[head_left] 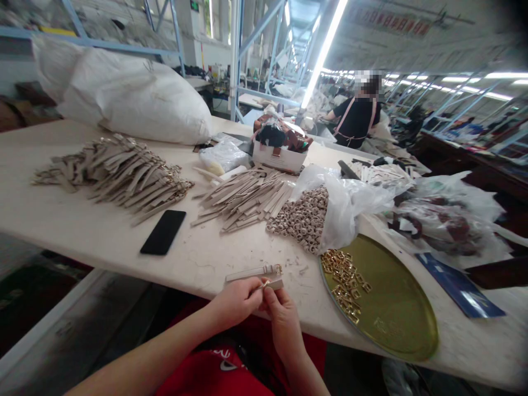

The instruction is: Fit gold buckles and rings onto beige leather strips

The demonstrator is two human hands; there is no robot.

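Observation:
My left hand (237, 301) and my right hand (282, 313) meet at the near table edge, both pinched on a small beige strap piece (275, 284) with a gold buckle. A finished beige strap with a gold buckle (253, 271) lies on the table just beyond my fingers. To the right, a round gold tray (396, 313) holds several gold buckles (345, 280). An open clear bag spills small beige loops (303, 219) behind the tray.
A loose pile of beige straps (247, 198) lies in the middle, a bigger pile with buckles (119, 173) at the left. A black phone (164, 231) lies near the edge. A white sack (132, 96), a box (280, 151), plastic bags (445, 217) and a blue card (457, 286) surround. A person (357, 118) works beyond.

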